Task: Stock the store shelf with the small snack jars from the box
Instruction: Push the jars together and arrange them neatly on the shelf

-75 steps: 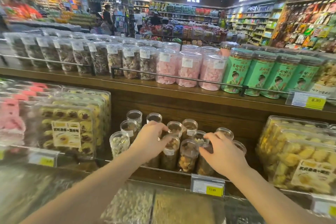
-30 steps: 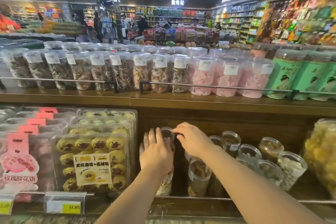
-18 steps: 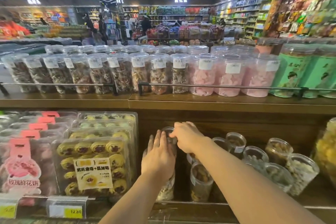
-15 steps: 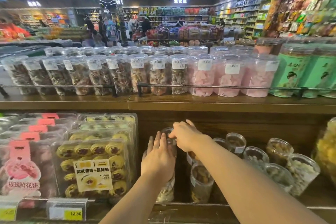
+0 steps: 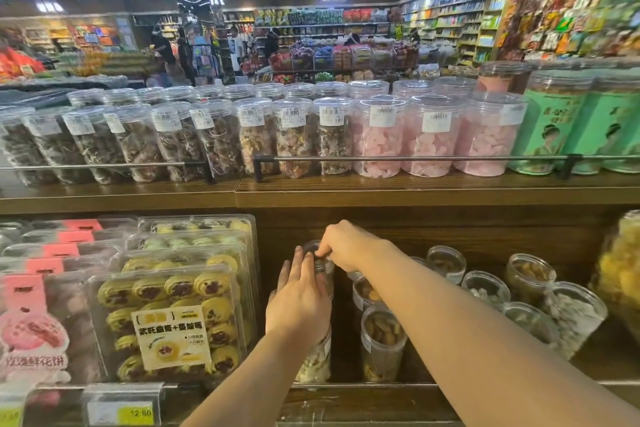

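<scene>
— So, why are your hands down at the lower shelf (image 5: pixel 346 402)?

— That's where the jars (image 5: pixel 382 343) stand, likely packed beside the trays (image 5: pixel 166 319).

— And the grip?

— Your left hand (image 5: pixel 299 305) lies flat, fingers open, steadying a front jar. Your right hand (image 5: pixel 346 246) pinches the back jar (image 5: pixel 317 255) by its lid.

Small clear cylindrical snack jars (image 5: pixel 382 343) with transparent lids stand upright on the lower wooden shelf (image 5: pixel 450 392), in rows running front to back. Contents are brown, beige and whitish snacks; the rightmost jars (image 5: pixel 575 315) appear tilted.
</scene>
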`<state>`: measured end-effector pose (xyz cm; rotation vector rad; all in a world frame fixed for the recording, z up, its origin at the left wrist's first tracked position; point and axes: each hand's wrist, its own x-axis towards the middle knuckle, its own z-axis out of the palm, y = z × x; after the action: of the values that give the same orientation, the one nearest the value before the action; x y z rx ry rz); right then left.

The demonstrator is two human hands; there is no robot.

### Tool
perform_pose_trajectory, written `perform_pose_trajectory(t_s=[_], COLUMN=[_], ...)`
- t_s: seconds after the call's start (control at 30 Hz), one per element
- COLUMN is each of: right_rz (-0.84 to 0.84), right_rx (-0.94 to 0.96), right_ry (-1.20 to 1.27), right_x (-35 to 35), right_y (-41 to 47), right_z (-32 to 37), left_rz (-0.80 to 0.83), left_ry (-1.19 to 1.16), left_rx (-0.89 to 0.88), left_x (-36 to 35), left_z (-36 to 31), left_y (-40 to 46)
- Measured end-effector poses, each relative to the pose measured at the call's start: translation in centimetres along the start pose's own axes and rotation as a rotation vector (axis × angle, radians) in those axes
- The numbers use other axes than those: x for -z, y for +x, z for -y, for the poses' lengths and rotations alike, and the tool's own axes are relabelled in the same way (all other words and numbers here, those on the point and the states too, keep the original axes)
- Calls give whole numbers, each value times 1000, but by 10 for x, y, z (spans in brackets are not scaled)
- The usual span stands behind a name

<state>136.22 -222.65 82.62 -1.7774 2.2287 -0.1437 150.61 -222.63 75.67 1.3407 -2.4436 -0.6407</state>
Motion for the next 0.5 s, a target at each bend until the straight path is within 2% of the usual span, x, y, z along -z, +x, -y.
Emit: perform_pose_trajectory(t_s=[0.17, 0.37, 0.5], right_rz=[-11, 101, 114], right_rx=[18, 78, 102], right_ry=[20, -45, -81], right_x=[2, 13, 14], right_y=[6, 10, 10], right_z=[2, -1, -1], left_rz=[-5, -23, -25], left_ry=[-11, -8, 5], left_rx=[-10, -22, -17], left_x=[-2, -2, -2], left_z=[2, 1, 1], left_y=[1, 1, 0])
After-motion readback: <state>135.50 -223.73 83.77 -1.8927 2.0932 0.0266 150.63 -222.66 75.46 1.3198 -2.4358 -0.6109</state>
